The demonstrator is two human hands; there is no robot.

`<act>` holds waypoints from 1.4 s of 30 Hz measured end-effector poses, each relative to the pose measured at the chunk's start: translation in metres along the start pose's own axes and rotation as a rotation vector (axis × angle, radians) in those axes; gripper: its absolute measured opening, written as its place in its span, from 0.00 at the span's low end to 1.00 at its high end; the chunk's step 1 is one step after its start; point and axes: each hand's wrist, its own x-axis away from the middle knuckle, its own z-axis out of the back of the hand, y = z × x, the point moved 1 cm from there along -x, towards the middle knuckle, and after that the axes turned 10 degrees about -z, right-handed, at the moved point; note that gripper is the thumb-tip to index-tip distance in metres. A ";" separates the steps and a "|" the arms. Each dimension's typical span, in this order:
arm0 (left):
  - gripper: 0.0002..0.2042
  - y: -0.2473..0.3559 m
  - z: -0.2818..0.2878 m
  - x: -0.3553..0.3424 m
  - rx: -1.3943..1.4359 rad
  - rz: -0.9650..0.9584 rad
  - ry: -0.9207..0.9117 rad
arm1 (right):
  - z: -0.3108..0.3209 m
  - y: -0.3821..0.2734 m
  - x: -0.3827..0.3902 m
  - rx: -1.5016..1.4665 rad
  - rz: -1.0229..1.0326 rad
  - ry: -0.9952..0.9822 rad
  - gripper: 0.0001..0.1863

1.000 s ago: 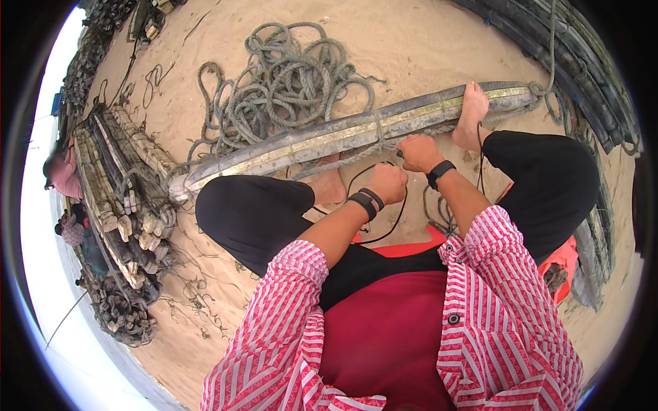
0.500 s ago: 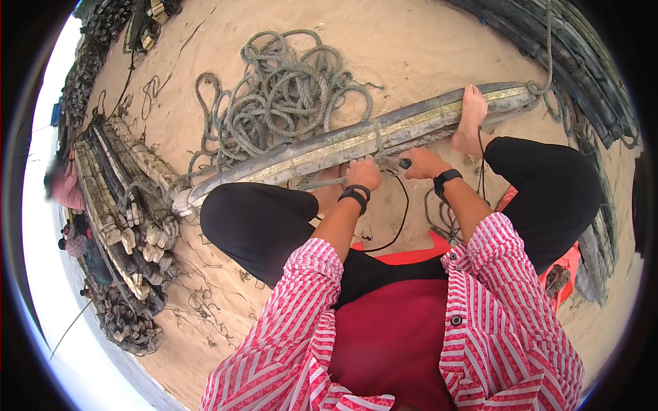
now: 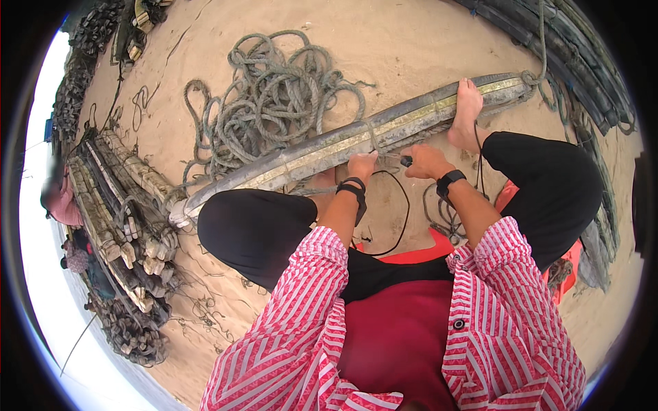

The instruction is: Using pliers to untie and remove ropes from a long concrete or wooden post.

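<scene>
Bundle (image 3: 355,142) now has left hand (image 3: 361,166) beside it, fingers' hold unclear; right hand (image 3: 428,163), fingers round dark handle (image 3: 407,161).

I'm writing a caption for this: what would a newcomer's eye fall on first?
Probably the tangle of grey-green rope on the sand, just beyond the long, banded bundle slanting across the upper middle. Next, likely, the left hand at the bundle's near edge and, just right of it, the right hand gripping a dark object.
</scene>
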 end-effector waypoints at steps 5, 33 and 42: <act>0.14 -0.011 -0.001 -0.010 -0.024 -0.049 -0.017 | -0.002 -0.006 -0.011 -0.104 -0.059 -0.130 0.21; 0.20 0.003 0.015 0.013 -0.325 -0.258 0.005 | -0.054 -0.009 -0.008 -1.782 -0.423 -0.730 0.11; 0.15 -0.010 0.008 -0.009 -0.181 -0.233 -0.074 | -0.039 -0.013 -0.004 -0.248 -0.112 0.092 0.19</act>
